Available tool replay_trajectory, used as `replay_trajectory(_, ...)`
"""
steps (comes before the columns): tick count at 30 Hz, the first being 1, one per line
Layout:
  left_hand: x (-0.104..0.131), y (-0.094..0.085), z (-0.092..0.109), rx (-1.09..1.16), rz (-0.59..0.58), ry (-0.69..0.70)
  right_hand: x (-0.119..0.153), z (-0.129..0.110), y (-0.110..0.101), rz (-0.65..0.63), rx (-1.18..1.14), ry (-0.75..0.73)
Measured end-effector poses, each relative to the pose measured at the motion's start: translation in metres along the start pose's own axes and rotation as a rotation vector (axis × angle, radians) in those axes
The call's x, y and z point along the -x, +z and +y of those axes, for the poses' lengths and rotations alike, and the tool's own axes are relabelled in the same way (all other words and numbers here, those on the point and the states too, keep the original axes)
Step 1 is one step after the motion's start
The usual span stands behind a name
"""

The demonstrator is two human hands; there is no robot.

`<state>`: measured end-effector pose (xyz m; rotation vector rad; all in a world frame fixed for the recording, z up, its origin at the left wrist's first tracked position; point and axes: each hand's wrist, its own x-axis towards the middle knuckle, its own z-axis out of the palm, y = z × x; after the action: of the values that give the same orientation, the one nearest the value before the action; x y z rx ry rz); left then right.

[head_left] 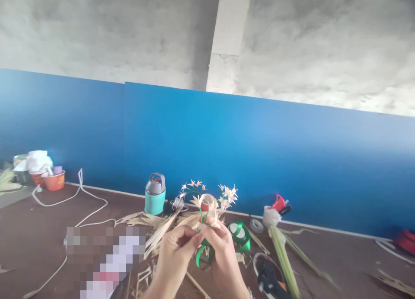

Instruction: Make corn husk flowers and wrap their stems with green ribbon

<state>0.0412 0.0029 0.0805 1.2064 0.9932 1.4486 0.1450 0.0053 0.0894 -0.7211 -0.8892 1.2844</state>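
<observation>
Both hands meet at the lower middle, pinching the green stems of a spray of small cream flowers (229,194). My left hand (177,247) has thumb and forefinger pressed together at the stem base. Beside it, touching, my right hand (222,247) grips the same stems. A loop of green ribbon (199,256) hangs below the fingers. Right of the hands lies a roll of green ribbon (244,242). Dry pale husks (160,235) spread behind and left of the hands.
A turquoise flask (154,200) stands near the blue partition (194,134). On the right are a tape roll (256,226), a white holder (271,217) with tools, green husks (282,251) and a black glue gun (270,277). A white cable (94,210) and red tubs (54,181) are left.
</observation>
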Motion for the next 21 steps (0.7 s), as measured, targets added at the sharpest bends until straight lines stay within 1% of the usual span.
replay_trajectory(3, 0.001, 0.000, -0.002, 0.001, -0.011, 0.010, -0.002, 0.002, -0.001, 0.026, 0.008, -0.007)
replay_trajectory(6, 0.001, 0.000, -0.004, -0.034, 0.003, 0.033, -0.004, 0.004, -0.003, 0.064, 0.031, -0.018)
replay_trajectory(16, -0.003, -0.002, -0.014, -0.111, -0.014, 0.109, -0.007, 0.010, -0.011, 0.079, 0.118, -0.080)
replay_trajectory(21, -0.001, -0.001, -0.013, -0.166, 0.044, 0.168, -0.004, 0.004, -0.005, 0.063, 0.097, -0.039)
